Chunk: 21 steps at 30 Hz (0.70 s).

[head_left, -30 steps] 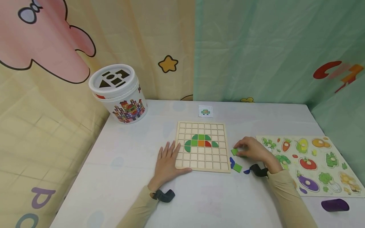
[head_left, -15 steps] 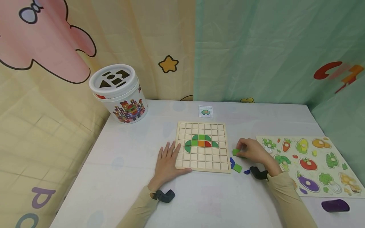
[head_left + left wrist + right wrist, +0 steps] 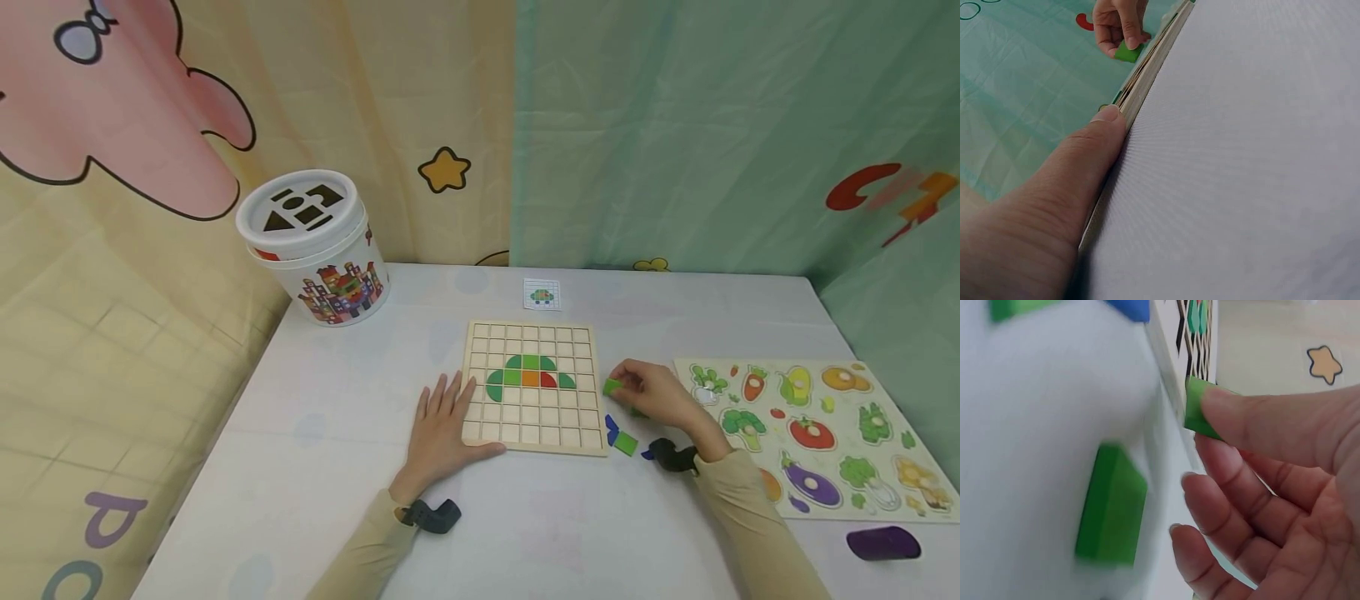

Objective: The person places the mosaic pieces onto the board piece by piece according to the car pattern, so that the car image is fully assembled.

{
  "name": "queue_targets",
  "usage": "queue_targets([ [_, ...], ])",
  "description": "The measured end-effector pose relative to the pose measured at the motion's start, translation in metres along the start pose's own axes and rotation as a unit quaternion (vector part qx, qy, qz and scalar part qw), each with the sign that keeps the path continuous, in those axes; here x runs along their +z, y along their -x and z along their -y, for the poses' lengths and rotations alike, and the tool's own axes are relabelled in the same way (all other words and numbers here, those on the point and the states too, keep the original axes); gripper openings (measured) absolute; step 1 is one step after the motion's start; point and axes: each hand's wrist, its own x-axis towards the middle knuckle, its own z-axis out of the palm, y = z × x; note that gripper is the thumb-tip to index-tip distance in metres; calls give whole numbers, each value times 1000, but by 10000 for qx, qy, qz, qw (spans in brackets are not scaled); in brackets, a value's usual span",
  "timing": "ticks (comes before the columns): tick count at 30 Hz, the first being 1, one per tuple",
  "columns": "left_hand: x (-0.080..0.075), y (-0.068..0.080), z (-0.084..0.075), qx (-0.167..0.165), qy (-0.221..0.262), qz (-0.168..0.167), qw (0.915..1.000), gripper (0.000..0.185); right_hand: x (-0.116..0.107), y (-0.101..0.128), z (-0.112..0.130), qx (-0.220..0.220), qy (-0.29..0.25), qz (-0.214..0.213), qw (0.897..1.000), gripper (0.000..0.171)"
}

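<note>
1. The right hand pinches a small green square wooden tile between thumb and fingertips, lifted just off the white table. The right wrist view shows the thumb pressed on the tile's face, with the remaining fingers loosely curled below.

2. The square wooden grid board lies directly to that hand's left, its right edge just beside the held tile. The tile is short and flat with no marked long axis, and it has not yet crossed over the board's rim.

3. On the board, green, orange and red pieces form a domed figure in the middle rows. The rows nearer the person are bare.

4. The left hand lies flat, fingers straight and spread, on the board's near left corner, holding nothing. The left wrist view shows its thumb against the board's edge. Of the two hands, the right is plainly nearer the tile, and the left sits across the board from it.

5. Below the right hand, by the wrist, lie loose pieces: a second green square tile and a blue piece, both just off the board's near right corner.

6. Beyond the right hand's far side sits a vegetable peg puzzle. A small pattern card lies past the board, and a white shape-sorter bucket stands well apart to the left.
</note>
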Motion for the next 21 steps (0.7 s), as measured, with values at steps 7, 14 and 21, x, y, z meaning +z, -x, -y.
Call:
queue_targets([
  [7, -1, 0, 0, -24, 53, 34, 10000, 112, 15, -17, 20, -96, -277, -240, 9993, 15],
  [14, 1, 0, 0, -26, 39, 37, 10000, 112, 34, -34, 51, -238, -446, -7, 9987, 12],
  [21, 1, 0, 0, -10, 30, 42, 10000, 113, 57, -50, 76, -416, -265, 114, 9987, 8],
])
